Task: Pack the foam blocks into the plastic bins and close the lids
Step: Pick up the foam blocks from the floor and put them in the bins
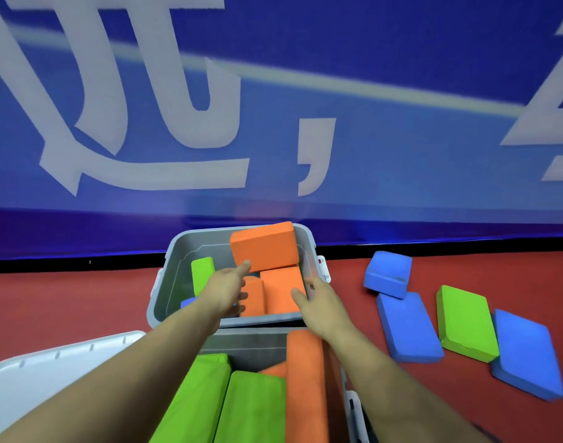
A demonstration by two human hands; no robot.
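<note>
Packing far grey bin (165, 282) — left hand (224, 287) steadies tilted orange foam block (264, 246), fingers extended; right hand (320, 302) open at the rim. Blue blocks (408, 324) wait on red floor (49, 302).

A large blue banner (385, 148) fills the upper two thirds of the frame, printed with oversized pale grey-white characters (165, 123) and crossed by a faint pale diagonal streak. A black strip (433, 246) runs along its bottom edge. Below lies a red floor (65, 302), evenly lit
</note>
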